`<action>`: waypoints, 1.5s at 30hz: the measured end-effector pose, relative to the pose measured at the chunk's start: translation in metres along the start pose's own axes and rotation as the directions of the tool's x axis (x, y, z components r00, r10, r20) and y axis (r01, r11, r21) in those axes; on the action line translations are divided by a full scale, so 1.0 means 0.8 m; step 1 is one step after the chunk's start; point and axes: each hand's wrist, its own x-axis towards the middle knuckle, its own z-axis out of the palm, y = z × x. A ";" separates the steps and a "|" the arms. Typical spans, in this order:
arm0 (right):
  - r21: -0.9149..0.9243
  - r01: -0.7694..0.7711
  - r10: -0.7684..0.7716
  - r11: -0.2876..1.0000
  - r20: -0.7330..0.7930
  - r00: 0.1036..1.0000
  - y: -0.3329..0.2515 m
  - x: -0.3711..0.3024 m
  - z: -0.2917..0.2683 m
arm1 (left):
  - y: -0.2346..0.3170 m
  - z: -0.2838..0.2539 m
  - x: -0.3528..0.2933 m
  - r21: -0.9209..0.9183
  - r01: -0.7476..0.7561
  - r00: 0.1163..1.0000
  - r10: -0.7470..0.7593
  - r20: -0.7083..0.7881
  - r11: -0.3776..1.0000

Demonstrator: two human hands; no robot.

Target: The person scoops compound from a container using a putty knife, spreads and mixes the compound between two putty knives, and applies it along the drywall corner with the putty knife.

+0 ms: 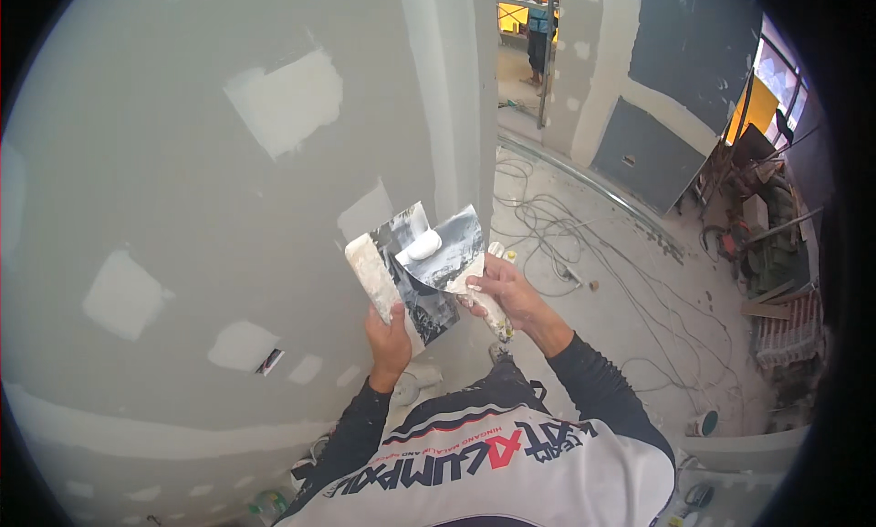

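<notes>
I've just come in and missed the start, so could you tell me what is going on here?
A person stands at a drywall patched with white filler. The left hand holds a wide trowel and the right hand holds a putty knife laid over it, a white filler blob on its blade. Cables lie on the floor.

Concrete floor (630,317), dusty, pale. Loose cables (547,226) looped across it near the doorway. Small round tub (703,424) at lower right. Stacked timber and tools (771,253) along the right edge.
</notes>
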 end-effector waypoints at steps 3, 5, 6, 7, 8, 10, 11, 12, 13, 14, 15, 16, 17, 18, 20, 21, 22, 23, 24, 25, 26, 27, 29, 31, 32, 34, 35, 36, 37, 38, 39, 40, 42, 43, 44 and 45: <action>-0.091 0.095 -0.094 0.991 0.012 0.995 -0.022 0.012 0.003 | -0.021 -0.011 -0.012 -0.019 0.055 0.998 -0.054 0.035 0.998; -0.264 0.199 -0.192 0.944 0.054 0.980 -0.037 0.012 0.013 | -0.047 -0.016 -0.019 -0.036 0.121 0.993 -0.120 0.018 0.992; -0.278 0.188 -0.177 0.942 0.066 0.982 -0.042 0.012 0.017 | -0.060 -0.015 -0.014 -0.208 0.317 0.946 -0.323 0.006 0.925; -0.624 0.336 -0.331 0.705 0.128 0.935 -0.043 0.008 0.020 | -0.072 -0.015 -0.010 -0.377 0.482 0.860 -0.509 0.032 0.791; -0.842 0.420 -0.431 0.339 0.258 0.865 -0.040 0.008 0.022 | -0.065 -0.017 -0.006 -0.389 0.481 0.854 -0.520 0.006 0.786; -0.789 0.612 -0.443 -0.056 0.569 0.693 -0.043 0.015 0.033 | -0.039 -0.024 0.014 -0.574 0.685 0.701 -0.619 0.354 0.448; -0.785 0.548 -0.360 -0.288 0.620 0.697 -0.036 0.009 0.032 | -0.046 -0.031 0.019 -0.539 0.739 0.662 -0.580 0.475 0.404; -0.722 0.471 -0.270 -0.508 0.652 0.708 -0.030 0.003 0.030 | -0.048 -0.030 0.018 -0.549 0.738 0.661 -0.586 0.469 0.393; -0.730 0.432 -0.261 -0.530 0.625 0.736 -0.026 -0.002 0.026 | -0.049 -0.029 0.016 -0.563 0.745 0.645 -0.603 0.470 0.358; -0.730 0.435 -0.255 -0.528 0.624 0.738 -0.023 -0.004 0.018 | -0.040 -0.029 0.020 -0.571 0.753 0.628 -0.617 0.474 0.327; -0.728 0.405 -0.250 -0.553 0.609 0.753 -0.020 -0.007 0.010 | -0.021 -0.028 0.024 -0.568 0.753 0.628 -0.620 0.471 0.332; -0.726 0.373 -0.248 -0.578 0.592 0.767 -0.019 -0.010 0.002 | -0.027 -0.028 0.021 -0.567 0.756 0.624 -0.622 0.472 0.327; -0.726 0.373 -0.247 -0.578 0.591 0.768 -0.019 -0.011 -0.008 | -0.033 -0.027 0.021 -0.565 0.750 0.635 -0.616 0.466 0.345; -0.763 0.345 -0.266 -0.547 0.549 0.792 -0.020 -0.013 -0.017 | -0.036 -0.027 0.020 -0.561 0.744 0.645 -0.609 0.462 0.363; -0.799 0.310 -0.288 -0.514 0.502 0.816 -0.023 -0.019 -0.041 | -0.026 -0.033 0.016 -0.571 0.742 0.638 -0.630 0.443 0.350; -0.852 0.255 -0.378 -0.457 0.446 0.811 -0.024 -0.024 -0.054 | -0.021 -0.035 0.017 -0.583 0.738 0.632 -0.650 0.422 0.339; -0.897 0.201 -0.463 -0.393 0.382 0.800 -0.024 -0.028 -0.062 | -0.022 -0.035 0.019 -0.579 0.741 0.629 -0.651 0.424 0.339; -0.950 0.283 -0.568 -0.135 0.308 0.763 -0.031 -0.034 -0.049 | -0.025 -0.036 0.020 -0.585 0.691 0.687 -0.638 0.349 0.425; -0.950 0.285 -0.565 -0.132 0.308 0.765 -0.028 -0.044 -0.053 | -0.030 -0.037 0.020 -0.581 0.636 0.740 -0.616 0.271 0.508; -0.869 0.189 -0.455 0.458 -0.047 0.889 -0.025 -0.060 -0.061 | -0.040 -0.037 0.021 -0.581 0.636 0.738 -0.619 0.267 0.508; -0.480 -0.008 -0.152 0.877 -0.293 0.944 -0.026 -0.071 -0.058 | -0.048 -0.035 0.024 -0.554 0.582 0.789 -0.579 0.207 0.595; -0.246 0.002 -0.063 0.969 -0.242 0.968 -0.028 -0.079 -0.045 | -0.054 -0.034 0.025 -0.519 0.522 0.835 -0.530 0.149 0.677; -0.094 -0.102 0.081 0.990 -0.204 0.976 -0.011 -0.091 -0.032 | -0.055 -0.027 0.022 -0.537 0.509 0.840 -0.525 0.138 0.673; 0.037 -0.242 0.245 0.969 -0.158 0.957 0.004 -0.090 -0.015 | -0.056 -0.016 0.021 -0.552 0.500 0.844 -0.519 0.138 0.667; 0.050 -0.235 0.241 0.971 -0.168 0.956 0.016 -0.083 -0.015 | -0.060 -0.012 0.019 -0.524 0.483 0.856 -0.505 0.113 0.701; 0.064 -0.261 0.265 0.963 -0.056 0.963 0.034 -0.064 -0.020 | -0.073 -0.009 0.014 -0.490 0.475 0.865 -0.491 0.105 0.731; 0.035 -0.268 0.270 0.963 -0.070 0.960 0.035 -0.055 -0.021 | -0.081 -0.006 0.011 -0.438 0.435 0.889 -0.452 0.071 0.787; 0.040 -0.266 0.268 0.963 -0.072 0.961 0.030 -0.050 -0.021 | -0.088 -0.006 0.007 -0.382 0.391 0.912 -0.408 0.039 0.838; 0.017 -0.233 0.234 0.972 -0.062 0.970 0.025 -0.046 -0.019 | -0.093 -0.009 0.001 -0.378 0.392 0.912 -0.408 0.042 0.839; -0.013 -0.199 0.199 0.980 -0.050 0.979 0.018 -0.044 -0.020 | -0.089 -0.009 -0.001 -0.327 0.403 0.910 -0.412 0.044 0.855; -0.039 -0.207 0.205 0.977 -0.069 0.976 0.013 -0.045 -0.025 | -0.085 -0.008 -0.003 -0.275 0.412 0.908 -0.416 0.045 0.869; -0.041 -0.206 0.203 0.978 -0.066 0.977 0.006 -0.049 -0.028 | -0.085 -0.008 -0.006 -0.276 0.408 0.910 -0.413 0.042 0.870; 0.022 -0.201 0.202 0.979 -0.024 0.979 -0.004 -0.053 -0.033 | -0.096 -0.013 -0.011 -0.396 0.441 0.888 -0.455 0.064 0.805; 0.019 -0.205 0.205 0.979 -0.015 0.979 -0.005 -0.052 -0.039 | -0.104 -0.020 -0.012 -0.396 0.437 0.889 -0.454 0.055 0.808; 0.063 -0.193 0.192 0.979 0.013 0.981 -0.006 -0.052 -0.045 | -0.105 -0.026 -0.009 -0.418 0.496 0.863 -0.487 0.136 0.761; 0.108 -0.184 0.181 0.977 0.041 0.983 -0.007 -0.052 -0.053 | -0.107 -0.032 -0.006 -0.433 0.555 0.829 -0.516 0.215 0.711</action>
